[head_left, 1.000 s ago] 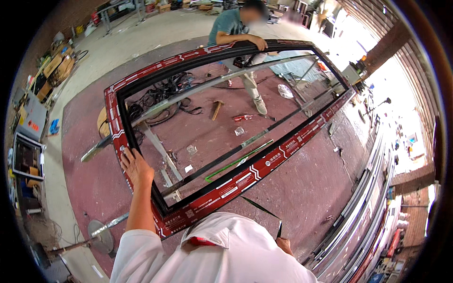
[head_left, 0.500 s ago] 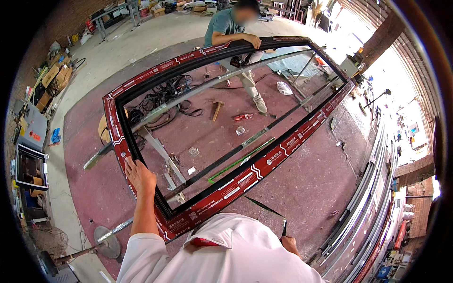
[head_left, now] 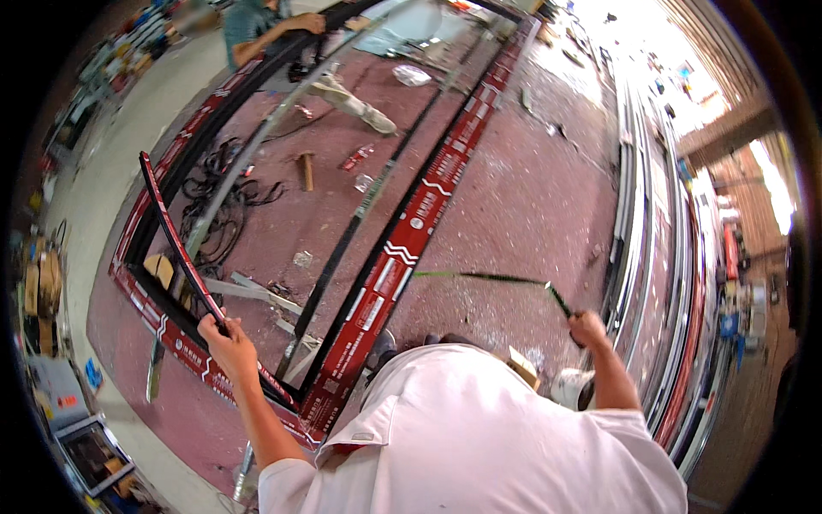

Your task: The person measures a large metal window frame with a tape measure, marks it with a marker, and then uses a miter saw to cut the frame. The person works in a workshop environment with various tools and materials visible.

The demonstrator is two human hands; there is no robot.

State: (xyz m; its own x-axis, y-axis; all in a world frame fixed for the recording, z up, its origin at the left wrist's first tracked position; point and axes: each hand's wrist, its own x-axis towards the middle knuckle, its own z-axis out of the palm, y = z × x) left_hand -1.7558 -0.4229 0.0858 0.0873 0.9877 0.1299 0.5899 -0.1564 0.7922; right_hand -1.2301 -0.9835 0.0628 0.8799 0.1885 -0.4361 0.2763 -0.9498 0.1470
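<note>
My left hand (head_left: 229, 347) is closed around a long thin red-and-black strip (head_left: 175, 236), which slants up over the left corner of a large rectangular frame (head_left: 377, 295). The frame is black with red printed film along its outer faces. Off to the right, away from the frame, my right hand (head_left: 589, 328) grips a dark, narrow piece (head_left: 558, 300). From its bend, a thin black-and-green length (head_left: 479, 276) runs left to the frame's edge; I cannot tell its exact kind. At the far side, another person's hand (head_left: 308, 23) rests on the frame.
Inside the frame's outline, a hammer (head_left: 306, 171), tangled black straps (head_left: 218, 193) and a clear plastic bag (head_left: 412, 75) lie on the reddish floor. Long metal profiles (head_left: 629, 197) are stacked along the right. A cardboard box (head_left: 521, 368) stands near my body.
My left hand now holds the red-and-black strip raised off the frame, where before it lay on the frame's edge. My right hand has come out to the right and up. The view has turned.
</note>
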